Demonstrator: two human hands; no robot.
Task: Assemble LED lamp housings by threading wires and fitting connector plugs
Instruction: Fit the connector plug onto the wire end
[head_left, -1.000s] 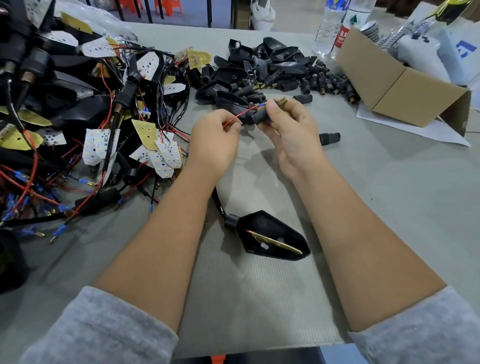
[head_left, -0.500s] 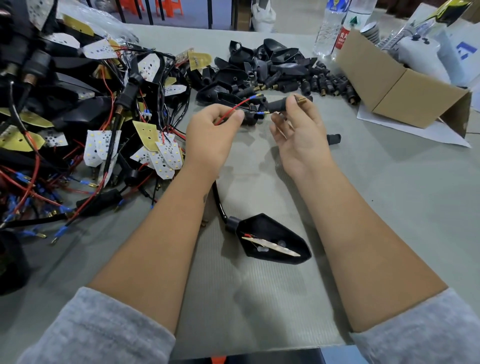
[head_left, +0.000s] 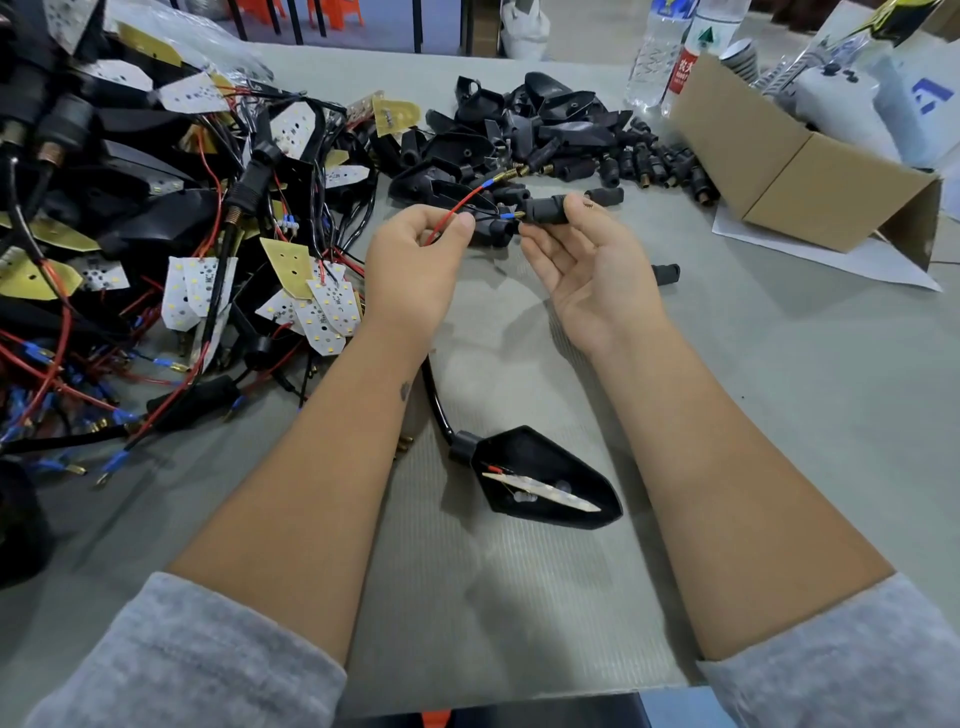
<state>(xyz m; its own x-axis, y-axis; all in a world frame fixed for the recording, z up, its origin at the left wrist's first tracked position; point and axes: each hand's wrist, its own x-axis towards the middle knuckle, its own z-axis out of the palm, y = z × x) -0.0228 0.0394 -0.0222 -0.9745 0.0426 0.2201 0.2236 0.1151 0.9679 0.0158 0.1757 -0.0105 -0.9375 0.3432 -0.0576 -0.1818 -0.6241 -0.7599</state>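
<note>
From the head camera, the small black cylindrical plastic connector plug (head_left: 544, 209) sits at the tips of the right hand (head_left: 592, 275), held above the grey table (head_left: 779, 415) in front of the heap of loose black plugs and housing shells (head_left: 561, 135). The right thumb and forefinger pinch the plug by its body; the other fingers are loosely open and the palm faces up and inward. A blue-sleeved brass wire terminal (head_left: 510, 214) meets the plug's left end.

The left hand (head_left: 410, 260) is just beside, knuckles up, thumb and forefinger pressed together on the thin red wire (head_left: 457, 205). That wire runs up and to the right to a second blue-and-brass terminal (head_left: 497, 178) above the plug.

A black cable (head_left: 434, 400) passes under the left wrist to the black pointed plastic lamp housing (head_left: 540, 478), which lies open on the table between the forearms with a pale LED strip (head_left: 540, 491) inside it.

To the left lies a tangle of wired lamp assemblies and white LED boards (head_left: 197, 286). A brown cardboard box (head_left: 800, 171) stands far right.
</note>
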